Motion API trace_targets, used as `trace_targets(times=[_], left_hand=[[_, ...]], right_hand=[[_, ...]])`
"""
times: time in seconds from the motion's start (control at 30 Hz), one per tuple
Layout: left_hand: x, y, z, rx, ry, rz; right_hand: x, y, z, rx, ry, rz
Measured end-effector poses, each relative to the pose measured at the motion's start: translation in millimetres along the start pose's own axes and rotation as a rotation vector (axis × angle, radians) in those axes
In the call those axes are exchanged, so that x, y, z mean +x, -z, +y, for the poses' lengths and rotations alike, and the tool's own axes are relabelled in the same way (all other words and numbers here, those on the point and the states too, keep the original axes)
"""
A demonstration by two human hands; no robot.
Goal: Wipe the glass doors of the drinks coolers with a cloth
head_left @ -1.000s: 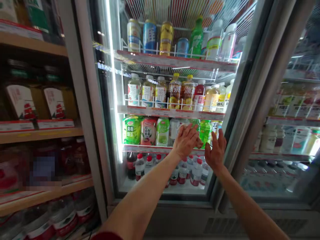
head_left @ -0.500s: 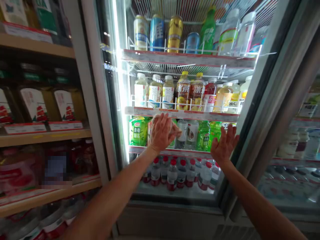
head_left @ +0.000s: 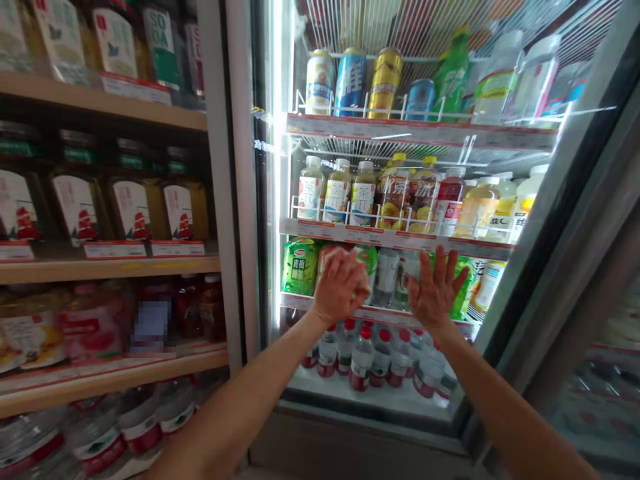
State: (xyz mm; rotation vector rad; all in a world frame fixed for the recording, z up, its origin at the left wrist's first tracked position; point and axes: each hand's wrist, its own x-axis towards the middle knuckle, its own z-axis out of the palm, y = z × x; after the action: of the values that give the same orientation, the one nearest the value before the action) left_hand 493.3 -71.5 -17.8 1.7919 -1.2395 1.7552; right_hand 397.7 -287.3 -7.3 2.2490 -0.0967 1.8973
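Observation:
In the head view my left hand is pressed toward the glass door of a lit drinks cooler, fingers curled over a crumpled pale cloth. Most of the cloth is hidden under the palm. Behind it, seen through the glass, stand a green tea bottle and other drinks on the third shelf. My right hand is open, its fingers spread against or just before the same pane, in front of green bottles; contact with the glass is hard to judge.
Cans and bottles line the cooler's upper shelves, and red-capped water bottles stand at its bottom. To the left is a wooden shelf rack with juice bottles. A metal door frame runs down the right.
My left hand has swept left with the cloth across the glass and then stayed near the left side of the shelf. My right hand stays open near the right side. The view has turned left.

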Motion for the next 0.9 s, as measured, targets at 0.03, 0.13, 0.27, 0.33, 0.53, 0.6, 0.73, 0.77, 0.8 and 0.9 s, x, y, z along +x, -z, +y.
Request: trace_targets(times=[0.03,0.13,0.27,0.33,0.53,0.6,0.73,0.77,0.8,0.9], left_hand=[[-4,-4.9,11,-0.030,-0.072,-0.051],[-19,-1.0,-3,-0.041,-0.184,-0.082],[-33,27.1,-79,0.094,0.220,0.139],[-33,30.8,-89,0.122,0.360,0.192],[-26,3.7,-24,0.018,-0.144,-0.023],[-26,7.0,-33,0.037,-0.172,-0.023],[-20,22.7,-74,0.135,0.224,0.178],[-16,22.5,-74,0.147,0.286,0.203],[-13,20.0,-68,0.142,0.287,0.196],[0,5.9,-35,0.056,-0.001,0.043]], right_hand=[[0,-1,-2,-0.001,-0.001,0.005],[-5,0,3,0.000,0.040,-0.019],[-8,1,9,0.002,0.048,-0.016],[-8,0,8,0.006,0.044,-0.008],[-9,-3,10,0.003,0.049,0.002],[-10,-3,11,0.001,0.047,-0.004],[-10,-3,9,0.014,0.030,-0.010],[-9,-2,9,0.018,0.026,-0.009],[-9,-2,8,0.021,0.022,-0.007],[-8,-2,7,0.024,0.024,-0.007]])
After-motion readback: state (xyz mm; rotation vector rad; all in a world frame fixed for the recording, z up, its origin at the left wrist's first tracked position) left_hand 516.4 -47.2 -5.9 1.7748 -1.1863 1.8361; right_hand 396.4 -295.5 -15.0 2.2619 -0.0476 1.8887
